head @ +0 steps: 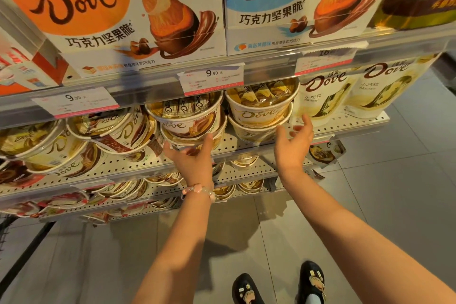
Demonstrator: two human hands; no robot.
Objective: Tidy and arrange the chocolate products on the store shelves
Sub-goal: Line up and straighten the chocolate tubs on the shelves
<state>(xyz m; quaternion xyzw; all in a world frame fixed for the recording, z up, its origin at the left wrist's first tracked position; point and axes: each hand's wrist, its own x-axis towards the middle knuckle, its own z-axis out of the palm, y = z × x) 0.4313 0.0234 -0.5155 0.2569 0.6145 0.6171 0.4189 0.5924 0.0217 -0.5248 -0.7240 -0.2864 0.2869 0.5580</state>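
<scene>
Dove chocolate tubs (pixel 187 116) are sitting stacked in twos on the perforated shelf (pixel 345 123), under the price rail. Left hand (pixel 192 155) is touching the lower tub of the left stack with relaxed fingers. Right hand (pixel 293 140) is hovering spread beside the right stack (pixel 261 111), gripping nothing

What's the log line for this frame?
left hand: touching left tub stack | right hand: open beside right tub stack | nothing lifted
</scene>
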